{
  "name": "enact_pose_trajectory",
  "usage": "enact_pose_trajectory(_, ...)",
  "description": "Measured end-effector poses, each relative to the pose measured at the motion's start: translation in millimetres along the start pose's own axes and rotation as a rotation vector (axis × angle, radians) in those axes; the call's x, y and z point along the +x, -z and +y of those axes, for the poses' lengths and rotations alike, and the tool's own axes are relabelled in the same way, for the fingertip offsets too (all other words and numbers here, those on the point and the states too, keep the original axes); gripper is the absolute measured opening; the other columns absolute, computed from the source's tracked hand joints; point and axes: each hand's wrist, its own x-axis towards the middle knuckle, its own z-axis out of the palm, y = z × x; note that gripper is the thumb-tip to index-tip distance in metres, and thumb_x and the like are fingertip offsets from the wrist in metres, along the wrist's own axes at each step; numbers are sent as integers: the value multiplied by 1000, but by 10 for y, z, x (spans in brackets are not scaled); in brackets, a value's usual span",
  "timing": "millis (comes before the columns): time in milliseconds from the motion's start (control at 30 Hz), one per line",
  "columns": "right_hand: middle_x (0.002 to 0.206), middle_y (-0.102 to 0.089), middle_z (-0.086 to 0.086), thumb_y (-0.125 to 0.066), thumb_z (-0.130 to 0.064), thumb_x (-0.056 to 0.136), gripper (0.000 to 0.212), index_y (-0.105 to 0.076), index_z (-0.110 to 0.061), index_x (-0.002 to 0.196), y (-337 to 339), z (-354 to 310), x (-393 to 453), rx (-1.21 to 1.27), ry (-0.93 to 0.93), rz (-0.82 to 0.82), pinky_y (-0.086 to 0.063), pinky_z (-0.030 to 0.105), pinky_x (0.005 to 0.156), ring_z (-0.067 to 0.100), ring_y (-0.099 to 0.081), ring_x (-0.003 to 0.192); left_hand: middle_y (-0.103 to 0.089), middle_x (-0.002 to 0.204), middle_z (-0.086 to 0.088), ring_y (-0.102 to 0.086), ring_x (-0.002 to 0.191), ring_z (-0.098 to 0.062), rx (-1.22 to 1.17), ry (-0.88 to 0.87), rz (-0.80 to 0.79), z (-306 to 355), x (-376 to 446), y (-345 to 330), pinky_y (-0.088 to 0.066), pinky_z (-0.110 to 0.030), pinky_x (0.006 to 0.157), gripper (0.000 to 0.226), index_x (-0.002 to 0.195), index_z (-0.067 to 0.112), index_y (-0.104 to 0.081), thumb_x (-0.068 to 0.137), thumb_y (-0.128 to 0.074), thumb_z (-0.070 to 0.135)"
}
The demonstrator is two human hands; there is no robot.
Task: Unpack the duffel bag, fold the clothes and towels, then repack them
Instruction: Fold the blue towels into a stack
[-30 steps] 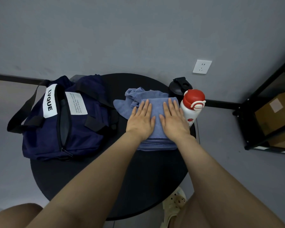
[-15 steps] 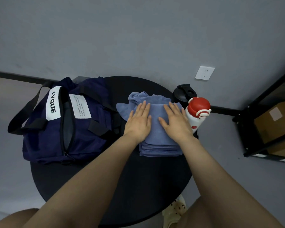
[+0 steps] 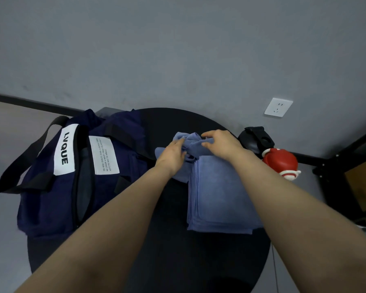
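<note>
A folded blue towel (image 3: pixel 218 197) lies on the round black table (image 3: pixel 178 250), right of centre. Behind it sits a crumpled blue cloth (image 3: pixel 190 144). My left hand (image 3: pixel 173 153) pinches the left side of that crumpled cloth. My right hand (image 3: pixel 222 144) has curled fingers on its right side, thumb and fingers around a fold. The navy duffel bag (image 3: pixel 72 176) with a white "LVQUE" label lies on the table's left side, its zip open along the top.
A red-capped white bottle (image 3: pixel 281 163) and a black bottle (image 3: pixel 256 138) stand at the table's right edge. A black shelf with a cardboard box (image 3: pixel 361 185) stands to the right. A wall socket (image 3: pixel 278 107) is on the grey wall behind.
Both hands lifted off the folded towel, where they lay flat, and reached back to the crumpled cloth behind it, now taking hold of it. The camera view shifted closer.
</note>
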Motion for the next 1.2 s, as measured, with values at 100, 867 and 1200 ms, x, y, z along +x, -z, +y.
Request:
enact_pose_trajectory(100, 123, -62, 4, -56, -23, 90, 41, -56, -34, 130, -10, 20, 252, -61, 19, -100, -50, 36, 87, 24, -58, 108, -53, 131, -11, -53, 104, -18, -23, 13, 2, -7, 272, -69, -38, -13, 78, 42, 138, 8, -44, 96, -49, 8)
enact_pose_trajectory(867, 81, -54, 5, -59, -16, 88, 21, -44, -18, 73, 508, -353, 164, 103, 129, 126, -38, 30, 63, 26, -53, 77, -59, 79, -2, -53, 74, -13, -383, -75, 380, 281, 112, 1033, -36, -8, 59, 6, 91, 8, -66, 90, -61, 9)
enact_pose_trajectory(1200, 60, -44, -3, -67, -23, 84, 33, -41, -18, 65, 1288, -944, -371, 331, 136, 320, -34, 30, 59, 19, -44, 65, -55, 67, 5, -52, 72, -20, -491, -20, 547, 518, -487, 2042, -48, -29, 74, 9, 83, 14, -62, 89, -61, 7)
